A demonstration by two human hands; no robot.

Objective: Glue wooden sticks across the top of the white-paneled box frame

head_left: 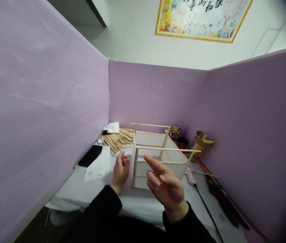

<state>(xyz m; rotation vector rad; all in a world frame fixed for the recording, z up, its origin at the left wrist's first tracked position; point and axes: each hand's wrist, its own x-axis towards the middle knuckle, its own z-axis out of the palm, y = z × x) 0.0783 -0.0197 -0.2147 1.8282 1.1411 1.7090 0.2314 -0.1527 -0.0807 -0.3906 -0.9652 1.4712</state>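
Observation:
A small house-like frame of thin wooden sticks with white panels [169, 166] stands upright on the white-covered table. Just left of it is my left hand [120, 172], its fingers loosely bent and the thumb apart, with nothing plainly held. My right hand [167, 185] is raised in front of the frame, nearer to the camera. Its index finger stretches out to the upper left while the other fingers curl, and I see nothing in it. It hides part of the frame's front panel.
A pile of wooden sticks [119, 139] lies behind on the left, near a black phone-like slab [90, 156] and white paper [99, 165]. On the right are a brown cup of tools [200, 148], a pink corded device [190, 177] and its black cable [207, 206]. Purple partitions [155, 94] enclose the table.

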